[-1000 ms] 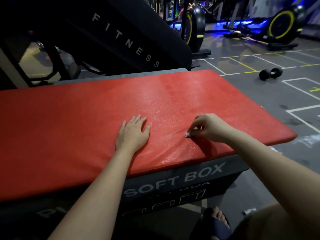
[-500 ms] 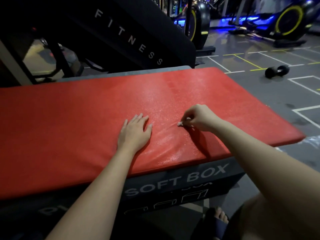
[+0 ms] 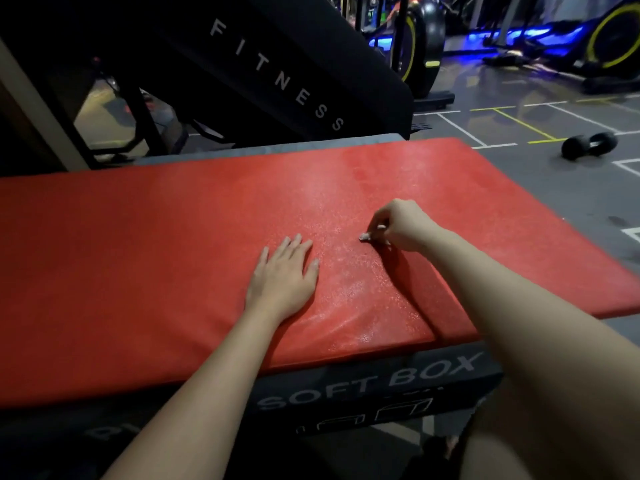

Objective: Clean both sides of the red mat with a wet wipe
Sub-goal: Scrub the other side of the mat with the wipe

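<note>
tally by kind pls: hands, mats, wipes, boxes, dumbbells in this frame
hands: 2 (left hand flat on the mat, right hand pinching the wipe)
red mat: 1
wet wipe: 1
soft box: 1
dumbbell: 1
total: 6

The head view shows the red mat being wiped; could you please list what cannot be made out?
Head view:
Wet wipe: covered by curled fingers of the right hand; only a white scrap shows.
Red mat underside: faces down on the soft box.
Mat's left end: cut off by the frame edge.
</note>
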Action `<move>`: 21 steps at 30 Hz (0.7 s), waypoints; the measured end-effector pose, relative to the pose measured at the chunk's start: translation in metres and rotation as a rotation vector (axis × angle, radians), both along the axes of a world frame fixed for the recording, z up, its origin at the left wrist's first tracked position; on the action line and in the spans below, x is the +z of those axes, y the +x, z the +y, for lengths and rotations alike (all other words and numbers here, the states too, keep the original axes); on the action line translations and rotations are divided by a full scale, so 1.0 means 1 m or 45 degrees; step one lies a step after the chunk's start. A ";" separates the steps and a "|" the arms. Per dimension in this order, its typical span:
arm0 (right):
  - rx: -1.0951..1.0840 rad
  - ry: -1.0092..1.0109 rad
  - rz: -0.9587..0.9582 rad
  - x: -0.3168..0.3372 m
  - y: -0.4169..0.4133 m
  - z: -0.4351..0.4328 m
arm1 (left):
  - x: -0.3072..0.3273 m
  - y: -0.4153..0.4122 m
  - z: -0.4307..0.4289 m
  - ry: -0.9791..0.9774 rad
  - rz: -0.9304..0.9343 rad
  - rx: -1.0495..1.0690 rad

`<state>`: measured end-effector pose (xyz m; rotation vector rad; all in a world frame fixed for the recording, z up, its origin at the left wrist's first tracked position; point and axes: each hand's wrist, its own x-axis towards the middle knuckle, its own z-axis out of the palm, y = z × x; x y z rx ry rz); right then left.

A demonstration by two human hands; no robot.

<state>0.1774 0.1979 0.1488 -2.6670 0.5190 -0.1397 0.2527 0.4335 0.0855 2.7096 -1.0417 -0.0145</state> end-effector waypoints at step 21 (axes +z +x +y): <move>0.314 0.081 0.183 0.006 0.025 -0.027 | 0.027 0.102 -0.046 -0.113 -0.216 0.120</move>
